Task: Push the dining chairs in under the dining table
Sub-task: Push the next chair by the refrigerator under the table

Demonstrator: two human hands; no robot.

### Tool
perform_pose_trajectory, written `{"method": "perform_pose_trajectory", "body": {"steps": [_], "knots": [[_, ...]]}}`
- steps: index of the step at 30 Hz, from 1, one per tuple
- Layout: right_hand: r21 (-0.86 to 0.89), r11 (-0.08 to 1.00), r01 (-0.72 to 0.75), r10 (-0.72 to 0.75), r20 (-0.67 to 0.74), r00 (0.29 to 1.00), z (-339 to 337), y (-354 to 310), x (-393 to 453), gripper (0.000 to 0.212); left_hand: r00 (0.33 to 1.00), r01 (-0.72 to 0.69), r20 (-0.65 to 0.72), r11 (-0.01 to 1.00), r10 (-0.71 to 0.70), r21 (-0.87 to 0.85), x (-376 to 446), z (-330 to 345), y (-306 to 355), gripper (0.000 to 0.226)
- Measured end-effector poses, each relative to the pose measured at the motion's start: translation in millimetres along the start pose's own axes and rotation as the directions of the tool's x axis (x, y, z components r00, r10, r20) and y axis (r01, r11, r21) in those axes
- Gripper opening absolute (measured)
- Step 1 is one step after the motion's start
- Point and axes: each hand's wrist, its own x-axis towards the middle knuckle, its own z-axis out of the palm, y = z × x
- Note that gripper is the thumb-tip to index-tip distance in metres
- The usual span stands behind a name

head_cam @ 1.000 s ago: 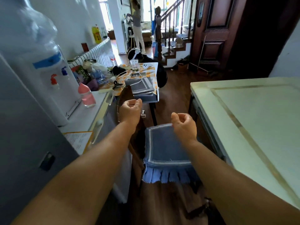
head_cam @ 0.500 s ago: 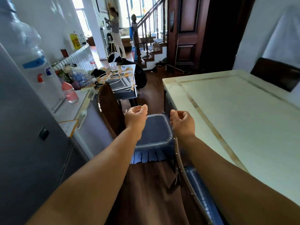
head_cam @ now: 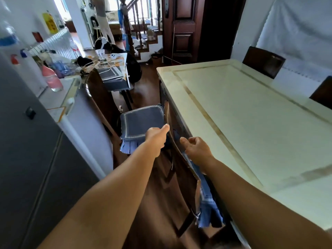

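Observation:
A cream dining table (head_cam: 251, 112) fills the right side. The near dark wooden chair (head_cam: 186, 178) stands close against the table's left edge, its blue cushion (head_cam: 208, 207) partly under the top. A second chair, with a blue seat cushion (head_cam: 140, 121) and a tall dark back (head_cam: 102, 97), stands pulled out from the table, further ahead. My left hand (head_cam: 156, 139) is loosely curled on the outer side of the near chair's back, thumb tip at the top rail. My right hand (head_cam: 196, 150), also curled and holding nothing, hovers on the seat side of that back.
A grey cabinet and white counter (head_cam: 59, 97) with a pink bottle (head_cam: 52, 78) line the left, leaving a narrow aisle of wooden floor (head_cam: 149, 90). A cluttered small table (head_cam: 115, 72) stands ahead. Two more dark chair backs (head_cam: 264, 62) stand across the table. A person stands far off by the stairs.
The view swung right toward the table. The near chair's back came into view between my hands, and both hands dropped down to either side of its top rail.

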Motion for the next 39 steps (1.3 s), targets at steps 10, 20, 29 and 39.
{"method": "perform_pose_trajectory", "body": {"steps": [10,20,29,39], "knots": [[-0.097,0.992,-0.085,0.112,0.31,0.944,-8.6,26.0,-21.7,0.065,0.989,0.142,0.026,0.978,-0.147,0.151,-13.1,34.3,-11.9,0.029],[-0.158,0.986,-0.049,0.096,0.302,0.948,1.4,26.0,-9.2,0.042,0.997,0.076,-0.002,0.954,-0.079,0.289,4.6,38.0,-22.5,0.038],[-0.285,0.958,0.03,0.046,0.256,0.966,16.8,20.5,-13.7,0.022,0.997,-0.017,-0.064,0.9,0.05,0.437,14.8,28.3,-25.9,0.029],[-0.247,0.965,0.084,-0.004,0.309,0.951,59.6,0.7,-39.9,0.024,0.986,-0.028,-0.133,0.882,0.102,0.47,18.4,-26.1,-34.6,0.038]]}}
